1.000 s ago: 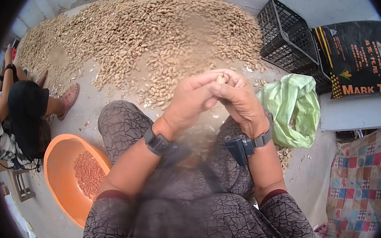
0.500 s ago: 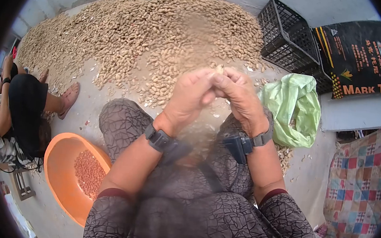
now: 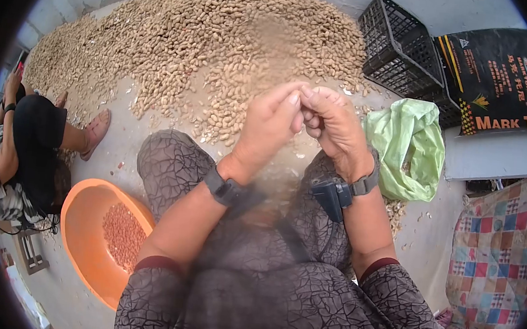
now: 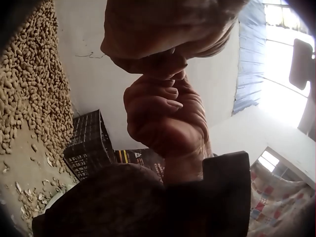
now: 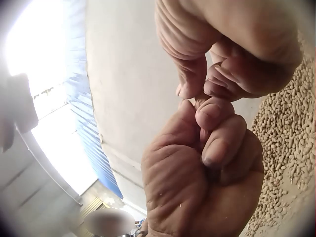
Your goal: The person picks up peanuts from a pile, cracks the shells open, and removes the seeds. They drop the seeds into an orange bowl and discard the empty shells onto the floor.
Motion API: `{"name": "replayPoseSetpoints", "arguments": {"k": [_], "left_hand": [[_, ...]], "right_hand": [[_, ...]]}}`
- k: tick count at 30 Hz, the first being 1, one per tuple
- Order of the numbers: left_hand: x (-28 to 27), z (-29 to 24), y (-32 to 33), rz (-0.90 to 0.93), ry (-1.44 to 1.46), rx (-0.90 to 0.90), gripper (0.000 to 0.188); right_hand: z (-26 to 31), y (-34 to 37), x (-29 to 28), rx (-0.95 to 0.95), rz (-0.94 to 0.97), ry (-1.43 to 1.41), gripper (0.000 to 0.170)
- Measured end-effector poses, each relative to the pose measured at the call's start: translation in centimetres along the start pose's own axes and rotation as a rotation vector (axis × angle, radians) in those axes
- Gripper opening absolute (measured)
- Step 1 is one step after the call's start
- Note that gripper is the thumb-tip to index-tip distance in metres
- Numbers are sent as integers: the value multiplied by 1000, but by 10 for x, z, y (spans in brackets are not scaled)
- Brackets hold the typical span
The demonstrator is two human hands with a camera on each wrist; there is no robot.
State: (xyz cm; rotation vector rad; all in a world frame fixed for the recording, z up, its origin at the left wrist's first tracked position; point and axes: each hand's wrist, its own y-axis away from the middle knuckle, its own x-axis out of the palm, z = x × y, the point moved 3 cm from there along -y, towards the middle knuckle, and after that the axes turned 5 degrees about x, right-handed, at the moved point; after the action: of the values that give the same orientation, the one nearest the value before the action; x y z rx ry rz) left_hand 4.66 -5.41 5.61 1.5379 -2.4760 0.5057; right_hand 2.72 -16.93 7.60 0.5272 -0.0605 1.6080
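Note:
Both hands meet fingertip to fingertip above the lap, in front of the peanut heap. My left hand (image 3: 267, 120) has its fingers curled and its thumb raised against the forefinger. Opposite it, my right hand (image 3: 339, 130) pinches with thumb and forefinger, the other fingers folded in. In the right wrist view a small tan bit of peanut (image 5: 200, 99) shows between the touching fingertips, mostly covered by them. Unshelled peanuts (image 3: 180, 46) lie in a wide heap beyond the hands. Reddish shelled kernels (image 3: 123, 235) sit in an orange basin (image 3: 80, 212) at the left.
A light green sack (image 3: 396, 128), its mouth gaping, stands by the right knee, with shells on the floor near it. Behind are a black plastic crate (image 3: 401, 64) and a black printed bag (image 3: 499, 84). Another person (image 3: 37, 134) sits at the left. Patchwork cloth (image 3: 497, 263) hangs at the right.
The peanut seen at the fingertips earlier is now hidden in the head view. The hands have risen slightly, and the left thumb now points up beside the right fingertips.

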Motion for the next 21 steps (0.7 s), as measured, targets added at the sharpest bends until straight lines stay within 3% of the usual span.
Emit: {"name": "replayPoseSetpoints", "arguments": {"k": [7, 9, 21], "left_hand": [[1, 3, 1, -26, 33, 10, 25], [1, 5, 1, -77, 19, 0, 23], [-2, 11, 1, -266, 107, -41, 23]], "right_hand": [[-9, -7, -6, 28, 23, -18, 23], [-10, -7, -3, -50, -143, 53, 21], [-18, -10, 8, -199, -273, 163, 22]]}}
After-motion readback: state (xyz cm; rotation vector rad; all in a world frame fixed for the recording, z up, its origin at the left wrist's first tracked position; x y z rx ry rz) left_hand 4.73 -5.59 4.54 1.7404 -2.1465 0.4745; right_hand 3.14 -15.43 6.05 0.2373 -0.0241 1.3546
